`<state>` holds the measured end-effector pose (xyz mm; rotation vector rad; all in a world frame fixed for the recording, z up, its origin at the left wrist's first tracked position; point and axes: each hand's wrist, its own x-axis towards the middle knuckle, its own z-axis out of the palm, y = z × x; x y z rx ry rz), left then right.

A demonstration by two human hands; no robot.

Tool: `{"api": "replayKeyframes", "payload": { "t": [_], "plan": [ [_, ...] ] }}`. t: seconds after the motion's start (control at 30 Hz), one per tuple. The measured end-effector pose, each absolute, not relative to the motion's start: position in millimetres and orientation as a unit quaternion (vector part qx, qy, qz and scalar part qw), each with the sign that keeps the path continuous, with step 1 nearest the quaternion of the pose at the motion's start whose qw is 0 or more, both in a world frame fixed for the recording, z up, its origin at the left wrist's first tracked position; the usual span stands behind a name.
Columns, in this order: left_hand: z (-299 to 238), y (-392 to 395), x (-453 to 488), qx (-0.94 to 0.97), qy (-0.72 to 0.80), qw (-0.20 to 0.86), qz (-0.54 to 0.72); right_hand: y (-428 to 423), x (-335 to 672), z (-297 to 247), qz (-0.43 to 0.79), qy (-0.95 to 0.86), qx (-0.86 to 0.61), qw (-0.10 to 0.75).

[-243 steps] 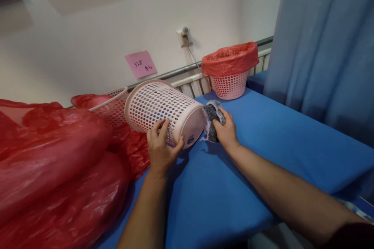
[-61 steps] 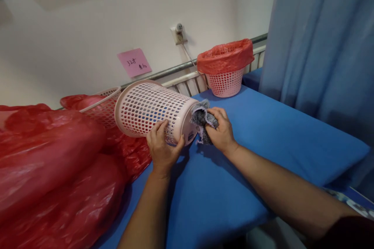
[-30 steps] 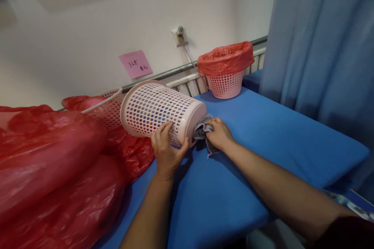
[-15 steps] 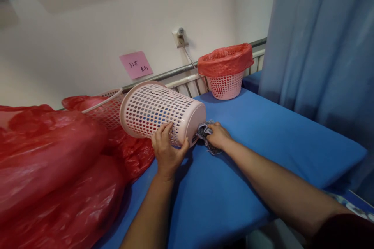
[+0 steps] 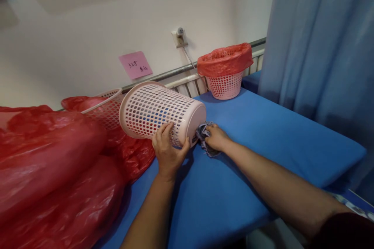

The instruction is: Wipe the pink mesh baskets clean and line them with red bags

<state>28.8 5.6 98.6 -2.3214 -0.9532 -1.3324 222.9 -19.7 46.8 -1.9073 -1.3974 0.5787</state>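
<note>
A pink perforated plastic basket (image 5: 152,111) lies tipped on its side over a blue padded surface (image 5: 263,132), its solid bottom facing right. My left hand (image 5: 168,151) grips the basket's lower wall near the bottom rim. My right hand (image 5: 215,138) is closed on a grey cloth (image 5: 202,134), bunched and pressed low against the basket's bottom, close to the surface. Most of the cloth is hidden by my fingers.
Large red plastic bags (image 5: 55,163) pile up at the left, over a second pink basket (image 5: 106,105). A third pink basket lined with a red bag (image 5: 224,72) stands at the back. A blue curtain (image 5: 318,39) hangs at the right. A pink note (image 5: 136,65) is on the wall.
My right hand has moved the cloth down from the upper part of the basket's bottom to its lower edge and bunched it tighter. The left hand kept its grip on the basket.
</note>
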Motion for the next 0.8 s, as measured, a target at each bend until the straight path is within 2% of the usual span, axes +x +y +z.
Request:
{"api": "replayKeyframes", "payload": {
  "t": [0.13, 0.27, 0.37, 0.43, 0.5, 0.57, 0.63, 0.7, 0.8],
  "plan": [
    [100, 6, 27, -0.811, -0.334, 0.148, -0.458, -25, 230, 55, 0.251, -0.560, -0.711, 0.343],
    [100, 6, 27, -0.809, -0.340, 0.142, -0.457, -26, 239, 67, 0.191, -0.467, -0.719, 0.478],
    [99, 7, 26, -0.811, -0.341, 0.140, -0.455, -38, 229, 71, 0.111, -0.532, -0.643, 0.540],
    [99, 9, 25, -0.812, -0.336, 0.141, -0.456, -48, 218, 71, 0.115, -0.627, -0.579, 0.508],
    [99, 10, 24, -0.809, -0.336, 0.144, -0.460, -54, 210, 70, 0.148, -0.697, -0.561, 0.422],
    [99, 10, 23, -0.806, -0.338, 0.148, -0.463, -56, 206, 68, 0.180, -0.716, -0.591, 0.323],
    [100, 10, 24, -0.808, -0.335, 0.147, -0.462, -53, 210, 68, 0.189, -0.691, -0.646, 0.263],
    [100, 9, 25, -0.810, -0.332, 0.146, -0.461, -49, 218, 70, 0.172, -0.641, -0.702, 0.259],
    [100, 9, 25, -0.809, -0.336, 0.146, -0.460, -45, 233, 76, 0.120, -0.562, -0.752, 0.323]
  ]
}}
